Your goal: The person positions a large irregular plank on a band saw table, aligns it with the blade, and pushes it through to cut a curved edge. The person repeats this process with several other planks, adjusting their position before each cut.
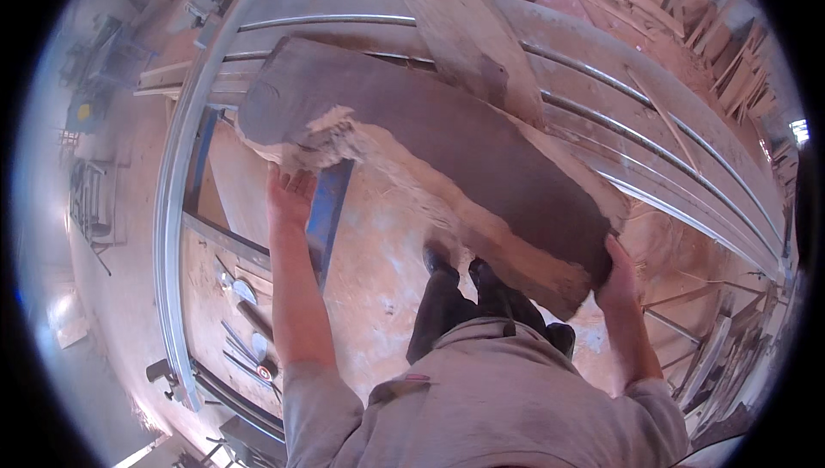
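A: Closest in first: boots (455, 272) planted on the sawdust floor (378, 253), right under the load.

B: Both hands on the wood?

A: Yes. Left hand (288, 195) spread open, palm pressed up against the ragged pale edge at the near-left end. Right hand (617, 275) curled round the lower right corner, fingertips hidden behind the wood.

B: And the slab (447, 154) itself?

A: Held up in front of the body, tilted, dark face upward, spanning from hand to hand. Far edge out over the steel rails (601, 124). Cannot tell whether resting on them or just clear.

B: Step in hand, then?

A: Looks like mid-handling of a heavy slab at the rail bed, weight shared between both ends. Judging from the tilt, calls for an even effort from both sides, with the low right corner kept from dropping.

B: Edges to mind?

A: Blue beam (331, 210) just beside the left wrist, below the slab's near end. Loose tools (245, 330) lying low on the left, a tripping risk for any side step that way.

B: Open room?

A: Clear sawdust around the boots and toward the right. Tighter further out: another plank (455, 34) lying across the rails at the slab's far edge, touching or just above, cannot tell which. Beyond that, top right, a heap of offcuts (687, 25), well apart.
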`<action>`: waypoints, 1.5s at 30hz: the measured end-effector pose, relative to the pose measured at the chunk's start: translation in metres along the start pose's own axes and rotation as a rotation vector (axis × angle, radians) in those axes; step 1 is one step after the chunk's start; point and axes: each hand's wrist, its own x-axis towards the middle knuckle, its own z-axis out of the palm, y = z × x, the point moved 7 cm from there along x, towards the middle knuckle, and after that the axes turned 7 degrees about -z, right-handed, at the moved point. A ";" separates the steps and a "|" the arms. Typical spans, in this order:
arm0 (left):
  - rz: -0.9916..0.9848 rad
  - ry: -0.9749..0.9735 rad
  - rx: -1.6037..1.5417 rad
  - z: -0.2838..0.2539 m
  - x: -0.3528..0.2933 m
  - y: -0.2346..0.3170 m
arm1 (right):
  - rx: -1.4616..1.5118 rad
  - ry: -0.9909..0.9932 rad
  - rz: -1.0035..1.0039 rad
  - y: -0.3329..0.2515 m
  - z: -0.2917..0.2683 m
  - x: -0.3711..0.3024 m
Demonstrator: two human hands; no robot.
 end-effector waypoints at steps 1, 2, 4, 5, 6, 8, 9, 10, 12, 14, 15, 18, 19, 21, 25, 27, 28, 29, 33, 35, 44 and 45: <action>-0.020 0.002 -0.028 0.000 0.016 0.004 | 0.006 0.034 -0.010 -0.004 -0.009 -0.007; -0.037 0.008 -0.057 -0.003 0.029 0.005 | 0.012 0.065 -0.016 -0.008 -0.018 -0.014; -0.040 -0.177 -0.042 0.007 0.051 0.003 | 0.041 0.087 -0.028 -0.015 -0.015 -0.024; -0.043 -0.268 -0.028 0.017 0.054 0.004 | 0.065 0.079 -0.029 -0.018 -0.008 -0.030; -0.047 -0.261 -0.026 0.019 0.056 0.002 | 0.089 0.070 -0.031 -0.018 -0.004 -0.034; -0.057 -0.250 -0.018 0.023 0.056 -0.007 | 0.094 0.239 -0.061 -0.006 -0.016 -0.036; -0.050 -0.189 -0.012 0.021 0.058 -0.008 | 0.097 0.326 -0.076 0.000 -0.023 -0.039; -0.041 -0.127 -0.006 0.018 0.058 -0.009 | 0.090 0.374 -0.092 0.004 -0.027 -0.042; -0.020 -0.081 0.011 0.012 0.054 -0.008 | 0.087 0.458 -0.117 0.015 -0.032 -0.043; -0.009 -0.110 0.028 0.004 0.041 -0.019 | 0.067 0.445 -0.201 0.021 -0.054 -0.045; -0.027 -0.184 -0.031 0.009 0.027 -0.029 | 0.049 0.444 -0.240 0.023 -0.071 -0.048; -0.061 -0.393 -0.183 0.026 -0.014 -0.048 | 0.085 0.429 -0.438 0.038 -0.136 -0.053; -0.060 -0.456 -0.219 0.026 -0.015 -0.048 | 0.083 0.438 -0.496 0.035 -0.150 -0.056; -0.025 -0.643 -0.264 0.035 -0.020 -0.045 | 0.061 0.511 -0.643 0.022 -0.167 -0.060; 0.054 -0.584 -0.298 0.079 -0.048 -0.045 | 0.298 0.628 -0.681 0.003 -0.167 -0.076; 0.125 -0.587 -0.279 0.088 -0.046 -0.045 | 0.263 0.608 -0.720 0.004 -0.178 -0.088; 0.144 -0.590 -0.269 0.092 -0.043 -0.046 | 0.236 0.612 -0.744 0.004 -0.188 -0.096; 0.340 -0.506 -0.116 0.076 -0.041 -0.045 | 0.254 0.592 -0.668 0.017 -0.212 -0.097; 0.132 -0.600 -0.141 0.062 -0.036 -0.077 | -1.625 0.870 -1.242 0.025 -0.247 -0.118; 0.033 -0.506 -0.273 0.058 -0.028 -0.098 | -0.331 0.708 -0.977 -0.007 -0.225 -0.108; 0.225 -0.473 -0.184 0.099 -0.099 -0.122 | -1.326 0.907 -1.158 -0.044 -0.246 -0.111; 0.226 -0.459 -0.172 0.113 -0.117 -0.131 | -1.240 0.911 -1.124 -0.044 -0.260 -0.107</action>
